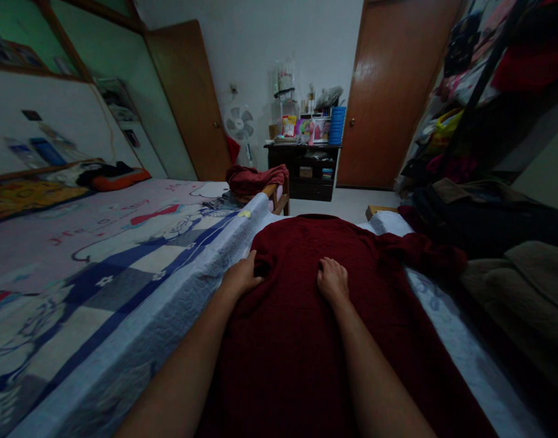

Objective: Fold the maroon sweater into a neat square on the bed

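A dark red sweater (pixel 297 347) lies spread out in front of me, its neckline at the far end and one sleeve (pixel 425 252) stretched to the right. At its left shoulder side, my left hand (pixel 242 275) is closed on the fabric, which bunches into folds by the thumb. My right hand (pixel 334 280) rests on the sweater's upper middle with fingers curled down and closed against the cloth. Its fingertips are partly hidden. The left sleeve is not plainly visible.
A bed with a patterned sheet (pixel 137 243) adjoins on the left. Folded clothes (pixel 525 286) are piled at the right. A reddish cloth (pixel 256 177) hangs over a wooden chair (pixel 283 198) ahead. Beyond stand a fan (pixel 239 123) and a dark cabinet (pixel 306 182).
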